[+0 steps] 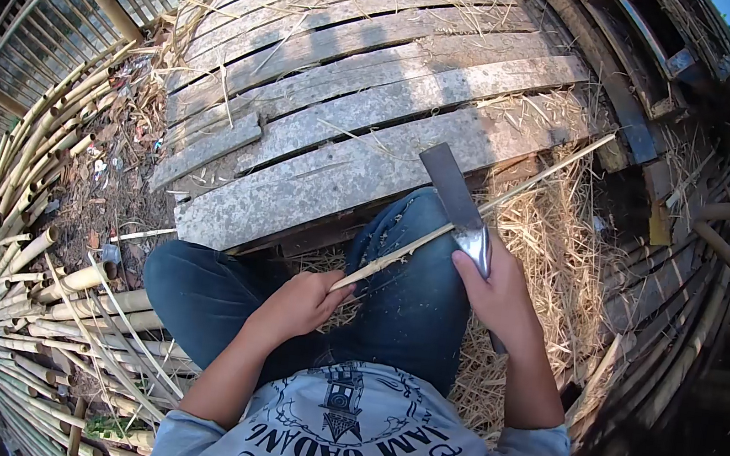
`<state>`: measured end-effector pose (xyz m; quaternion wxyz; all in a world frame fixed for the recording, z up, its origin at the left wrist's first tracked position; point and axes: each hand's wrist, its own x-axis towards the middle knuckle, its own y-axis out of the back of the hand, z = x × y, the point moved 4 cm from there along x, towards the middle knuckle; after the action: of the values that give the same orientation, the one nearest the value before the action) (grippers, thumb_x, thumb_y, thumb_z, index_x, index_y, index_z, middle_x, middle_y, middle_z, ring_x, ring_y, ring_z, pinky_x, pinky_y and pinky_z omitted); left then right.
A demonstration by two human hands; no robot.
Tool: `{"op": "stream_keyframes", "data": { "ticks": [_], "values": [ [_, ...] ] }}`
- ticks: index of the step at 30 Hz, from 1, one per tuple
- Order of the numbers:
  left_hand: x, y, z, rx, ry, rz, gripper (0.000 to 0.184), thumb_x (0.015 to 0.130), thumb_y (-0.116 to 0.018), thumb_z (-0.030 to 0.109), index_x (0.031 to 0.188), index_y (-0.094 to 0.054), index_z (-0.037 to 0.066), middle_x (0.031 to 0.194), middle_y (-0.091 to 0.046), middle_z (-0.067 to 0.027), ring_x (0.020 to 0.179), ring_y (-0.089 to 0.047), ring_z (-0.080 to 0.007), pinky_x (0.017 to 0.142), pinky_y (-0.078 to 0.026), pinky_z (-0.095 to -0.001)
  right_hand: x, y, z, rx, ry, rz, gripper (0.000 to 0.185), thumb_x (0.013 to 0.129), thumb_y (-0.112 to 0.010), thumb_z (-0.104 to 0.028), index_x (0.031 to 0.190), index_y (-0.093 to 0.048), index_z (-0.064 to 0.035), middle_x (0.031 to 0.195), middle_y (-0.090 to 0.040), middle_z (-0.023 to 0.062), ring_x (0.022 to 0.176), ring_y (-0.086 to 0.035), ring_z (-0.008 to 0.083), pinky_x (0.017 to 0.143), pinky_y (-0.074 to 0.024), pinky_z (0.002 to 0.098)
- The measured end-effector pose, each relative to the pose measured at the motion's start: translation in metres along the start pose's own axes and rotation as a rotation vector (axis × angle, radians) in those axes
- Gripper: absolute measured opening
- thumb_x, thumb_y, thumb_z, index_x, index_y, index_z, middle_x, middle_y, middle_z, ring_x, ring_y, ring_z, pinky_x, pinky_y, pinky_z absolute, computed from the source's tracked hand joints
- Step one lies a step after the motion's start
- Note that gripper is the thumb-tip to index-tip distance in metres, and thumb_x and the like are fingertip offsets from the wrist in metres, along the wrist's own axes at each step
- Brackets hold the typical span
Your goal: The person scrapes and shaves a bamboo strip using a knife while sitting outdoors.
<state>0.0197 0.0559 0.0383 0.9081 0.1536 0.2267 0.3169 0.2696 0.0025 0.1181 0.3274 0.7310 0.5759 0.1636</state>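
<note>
My left hand (305, 301) is closed around the near end of a thin bamboo strip (399, 253). The strip slants up to the right across my raised knee and beyond. In my right hand (499, 287) is a broad, dark-bladed knife (449, 180) with a squared-off end, its shiny lower part by my thumb. Most of its handle is hidden in my fist, though a dark end shows below the hand. The blade crosses the strip just above my knee; whether its edge touches the strip I cannot tell.
A slatted wooden platform (321, 144) lies ahead of my legs. Shavings (556, 244) cover the ground at right. Bamboo poles (48, 325) are piled at left, beside a bamboo fence (51, 21). Stacked timber (609, 57) and more poles (692, 336) stand at right.
</note>
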Motion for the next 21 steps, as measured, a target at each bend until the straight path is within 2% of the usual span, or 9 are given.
{"op": "stream_keyframes", "data": {
  "ticks": [1,2,3,7,9,14,19,20,21],
  "values": [
    [0.003,-0.001,-0.002,-0.030,-0.003,-0.020,0.030,0.101,-0.051,0.023,0.087,-0.055,-0.003,0.065,-0.052,-0.0215,0.057,-0.048,-0.0332,0.059,-0.042,-0.0415,-0.009,-0.010,-0.008,-0.133,-0.027,-0.108,0.021,0.093,-0.063,-0.016,0.101,-0.056,0.0018,0.067,-0.057,0.0014,0.063,-0.059,0.0138,0.058,-0.0447,0.0340],
    [0.004,-0.004,-0.005,-0.025,-0.007,-0.036,0.030,0.101,-0.051,0.023,0.087,-0.055,-0.003,0.065,-0.052,-0.0215,0.057,-0.048,-0.0332,0.059,-0.042,-0.0415,-0.013,-0.014,-0.011,-0.187,-0.008,-0.159,0.029,0.091,-0.066,-0.025,0.101,-0.057,0.0009,0.067,-0.062,0.0157,0.057,-0.062,0.0299,0.056,-0.0472,0.0382],
    [0.003,-0.007,-0.008,-0.047,0.004,-0.031,0.030,0.101,-0.051,0.023,0.087,-0.055,-0.003,0.064,-0.051,-0.0194,0.057,-0.045,-0.0276,0.060,-0.042,-0.0400,-0.011,-0.012,-0.005,-0.184,-0.017,-0.153,0.029,0.091,-0.066,-0.025,0.101,-0.057,0.0009,0.067,-0.062,0.0157,0.057,-0.062,0.0299,0.056,-0.0472,0.0382],
    [-0.004,-0.008,-0.012,-0.144,0.087,-0.078,0.032,0.102,-0.049,0.023,0.088,-0.055,-0.005,0.063,-0.048,-0.0133,0.062,-0.040,-0.0156,0.060,-0.041,-0.0364,0.011,0.036,0.017,0.096,-0.095,0.219,0.021,0.092,-0.064,-0.019,0.099,-0.060,0.0011,0.064,-0.056,0.0053,0.057,-0.053,0.0111,0.052,-0.0411,0.0307],
    [-0.004,-0.008,-0.014,-0.141,0.083,-0.079,0.032,0.102,-0.049,0.023,0.088,-0.055,-0.005,0.063,-0.047,-0.0124,0.062,-0.040,-0.0152,0.060,-0.041,-0.0362,0.021,0.060,0.024,0.098,-0.109,0.368,0.021,0.093,-0.062,-0.018,0.098,-0.059,0.0013,0.063,-0.054,0.0048,0.055,-0.050,0.0117,0.052,-0.0403,0.0315],
    [-0.003,-0.012,-0.012,-0.201,0.091,-0.080,0.031,0.102,-0.049,0.022,0.088,-0.054,-0.005,0.063,-0.048,-0.0129,0.062,-0.041,-0.0157,0.060,-0.041,-0.0363,-0.003,0.018,0.006,-0.026,-0.040,0.143,0.020,0.094,-0.061,-0.019,0.100,-0.058,0.0002,0.065,-0.057,0.0057,0.056,-0.052,0.0121,0.053,-0.0416,0.0309],
    [-0.005,-0.008,-0.014,-0.086,0.071,-0.029,0.031,0.101,-0.051,0.022,0.087,-0.055,-0.005,0.064,-0.050,-0.0172,0.060,-0.042,-0.0216,0.060,-0.041,-0.0385,0.006,0.030,0.000,-0.197,-0.042,-0.200,0.021,0.095,-0.060,-0.018,0.105,-0.057,0.0000,0.069,-0.061,0.0080,0.059,-0.057,0.0143,0.055,-0.0443,0.0324],
    [-0.005,-0.009,-0.018,-0.042,0.106,-0.067,0.031,0.100,-0.052,0.028,0.096,-0.062,-0.001,0.074,-0.060,-0.0251,0.070,-0.058,-0.0442,0.064,-0.046,-0.0453,0.016,0.045,0.008,-0.097,-0.088,-0.021,0.022,0.095,-0.060,-0.018,0.107,-0.056,0.0003,0.070,-0.061,0.0090,0.059,-0.059,0.0158,0.056,-0.0451,0.0336],
    [-0.008,-0.009,-0.017,-0.045,0.109,-0.065,0.031,0.100,-0.052,0.028,0.096,-0.062,-0.001,0.074,-0.060,-0.0251,0.070,-0.058,-0.0442,0.064,-0.046,-0.0453,0.021,0.056,0.016,0.005,-0.132,0.161,0.024,0.095,-0.060,-0.019,0.108,-0.056,0.0005,0.070,-0.062,0.0100,0.060,-0.061,0.0174,0.057,-0.0459,0.0347]
  ]
}}
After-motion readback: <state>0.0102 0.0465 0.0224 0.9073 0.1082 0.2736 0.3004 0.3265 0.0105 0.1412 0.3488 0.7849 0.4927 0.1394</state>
